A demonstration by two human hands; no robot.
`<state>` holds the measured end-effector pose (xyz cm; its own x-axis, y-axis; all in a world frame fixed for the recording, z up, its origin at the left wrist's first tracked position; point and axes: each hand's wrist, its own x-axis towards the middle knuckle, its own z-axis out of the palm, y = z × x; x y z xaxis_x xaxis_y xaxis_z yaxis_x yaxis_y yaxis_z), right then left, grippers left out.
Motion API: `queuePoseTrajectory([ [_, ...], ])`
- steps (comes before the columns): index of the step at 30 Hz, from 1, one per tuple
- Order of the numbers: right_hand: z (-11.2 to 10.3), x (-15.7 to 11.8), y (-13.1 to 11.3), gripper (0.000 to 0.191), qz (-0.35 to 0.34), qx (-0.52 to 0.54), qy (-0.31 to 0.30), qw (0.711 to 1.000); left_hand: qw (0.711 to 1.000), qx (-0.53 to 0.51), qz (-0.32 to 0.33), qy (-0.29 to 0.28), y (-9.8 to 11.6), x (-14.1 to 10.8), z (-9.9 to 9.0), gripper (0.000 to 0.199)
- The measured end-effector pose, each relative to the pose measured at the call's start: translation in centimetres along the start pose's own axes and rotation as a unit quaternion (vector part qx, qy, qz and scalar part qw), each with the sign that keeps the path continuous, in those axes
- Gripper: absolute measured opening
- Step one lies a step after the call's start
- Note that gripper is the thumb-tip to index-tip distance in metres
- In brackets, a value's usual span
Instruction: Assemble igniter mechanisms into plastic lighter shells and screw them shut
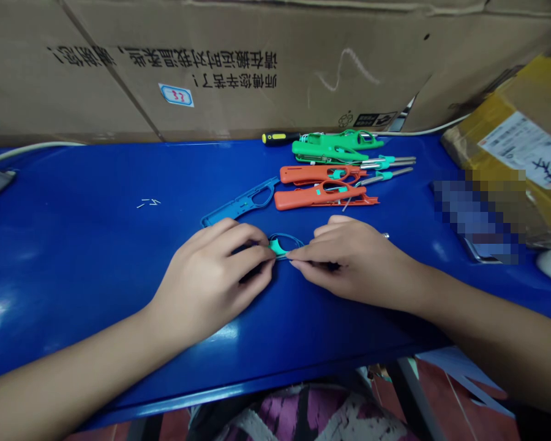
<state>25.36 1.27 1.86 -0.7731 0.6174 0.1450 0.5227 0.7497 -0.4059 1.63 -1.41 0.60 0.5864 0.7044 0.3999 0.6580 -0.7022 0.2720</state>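
In front of me, my left hand [213, 269] and my right hand [362, 260] meet over a blue lighter housing [288, 237], most of it hidden under my fingers. A turquoise trigger [277, 247] shows in its loop, at my left fingertips. Both hands are closed, thumb and fingers pinching around the trigger area. A separate blue half-shell [239, 203] lies just beyond my left hand, its inner side up. Farther back rest orange lighters [298, 198] and green lighters [321, 151] with metal tubes sticking out to the right.
A black-and-yellow screwdriver [280, 139] lies behind the lighters. Several small white pins [149, 203] are scattered at left. A large cardboard box [239, 110] walls off the back of the blue table [73, 257]. At right are a taped parcel [523, 135] and a blurred-out flat object [477, 220].
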Motion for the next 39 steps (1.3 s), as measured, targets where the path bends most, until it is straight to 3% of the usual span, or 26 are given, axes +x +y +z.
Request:
queuePoseTrajectory([
  [11,-0.1,0.1,-0.2,0.023,0.074,0.083,-0.003,0.994,1.0,0.013,0.022,0.002,-0.1,-0.3,0.2,0.013],
  [20,1.0,0.6,0.5,0.007,0.098,0.093,0.062,0.989,1.0,0.01,0.023,0.001,-0.1,-0.1,0.4,0.012],
  [27,0.8,0.9,0.8,0.003,0.115,0.129,0.051,0.984,1.0,0.007,0.023,-0.001,0.0,-0.1,0.4,0.012],
  [34,0.8,1.3,0.9,0.003,0.191,0.224,0.024,0.955,0.999,0.01,0.035,-0.008,0.1,0.0,0.4,0.014],
  [39,0.9,1.3,1.1,0.005,0.177,0.229,0.034,0.957,0.999,0.013,0.046,0.004,-0.2,0.0,0.6,0.014],
])
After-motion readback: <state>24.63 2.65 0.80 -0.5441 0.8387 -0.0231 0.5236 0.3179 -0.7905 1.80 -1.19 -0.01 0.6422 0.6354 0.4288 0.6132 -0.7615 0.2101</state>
